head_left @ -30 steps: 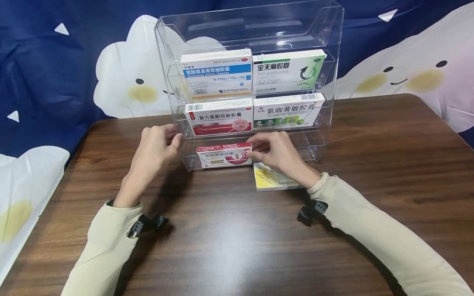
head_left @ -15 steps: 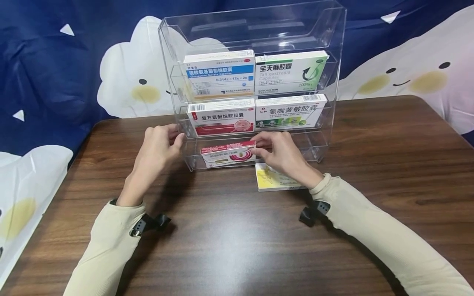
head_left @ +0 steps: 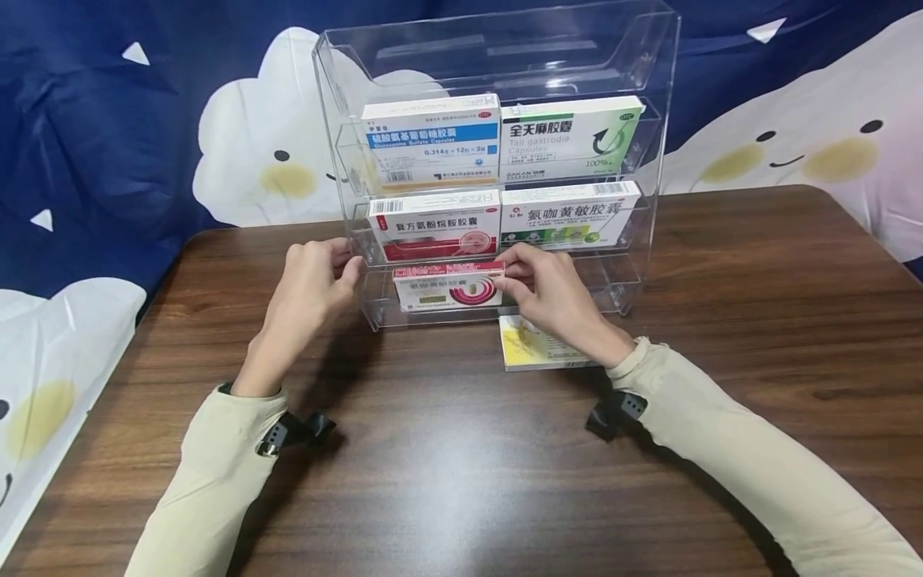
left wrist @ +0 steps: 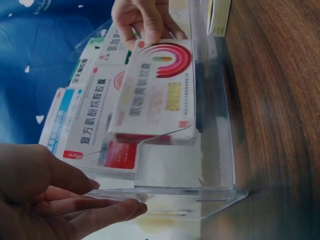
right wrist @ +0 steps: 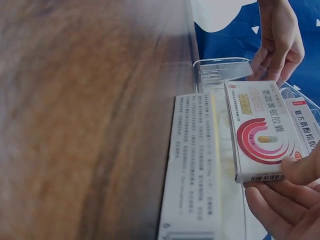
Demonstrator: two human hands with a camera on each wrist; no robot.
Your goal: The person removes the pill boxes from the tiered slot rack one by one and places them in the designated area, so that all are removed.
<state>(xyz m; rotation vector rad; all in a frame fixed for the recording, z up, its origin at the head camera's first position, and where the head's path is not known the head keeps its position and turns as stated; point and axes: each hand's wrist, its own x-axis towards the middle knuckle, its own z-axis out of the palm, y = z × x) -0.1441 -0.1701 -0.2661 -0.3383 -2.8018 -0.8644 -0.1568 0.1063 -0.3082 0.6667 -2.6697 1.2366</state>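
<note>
My right hand (head_left: 551, 292) pinches the right end of a white medicine box (head_left: 447, 290) with a red top edge and pink-red rings. The box sits raised and tilted at the bottom tier of a clear acrylic display rack (head_left: 497, 40). In the left wrist view its lower end stands above the tier's floor, behind the front lip. My left hand (head_left: 310, 292) holds the rack's left side panel (left wrist: 165, 191) between thumb and fingers. A yellow-and-white box (head_left: 537, 344) lies flat on the table, partly under the right hand and wrist.
The middle tiers hold a blue-banded box (head_left: 433, 148), a green-and-white box (head_left: 570, 140), a red-and-white box (head_left: 436, 228) and a white box with green pictures (head_left: 570, 216). The rack stands on a brown wooden table (head_left: 433, 481) before a blue cloud-print cloth (head_left: 108, 120).
The right hand has lifted the ringed medicine box a little within the bottom tier. My left hand keeps its hold on the rack. The head view has shifted slightly.
</note>
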